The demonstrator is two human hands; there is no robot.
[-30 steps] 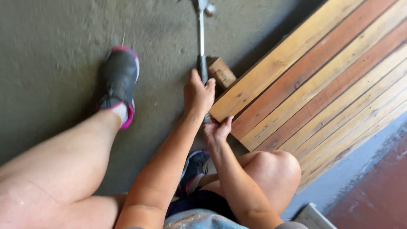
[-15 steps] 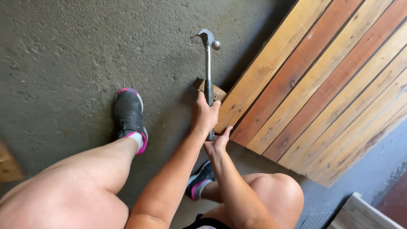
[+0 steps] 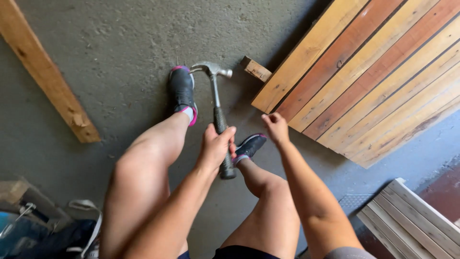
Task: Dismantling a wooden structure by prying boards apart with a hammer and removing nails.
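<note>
A hammer (image 3: 218, 108) is being gripped by the left hand (image 3: 215, 144), the right hand (image 3: 274, 127) loosely curled near slats (image 3: 364, 72) and a block (image 3: 255, 69).

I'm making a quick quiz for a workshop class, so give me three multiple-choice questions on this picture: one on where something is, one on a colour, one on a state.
1. Where is the small wooden block?
A. at the near corner of the plank panel
B. on the person's knee
C. on top of the loose board

2. What colour trims the black shoe?
A. yellow
B. pink
C. green

3. How is the claw hammer held?
A. lying loose on the floor
B. gripped by both hands
C. gripped by the left hand alone

Answers:
1 A, the block sits against the panel's corner on the concrete floor.
2 B, pink shows at the shoe's toe and heel.
3 C, the left hand wraps the dark handle, while the right hand is closed and apart from it, near the panel's edge.
</note>
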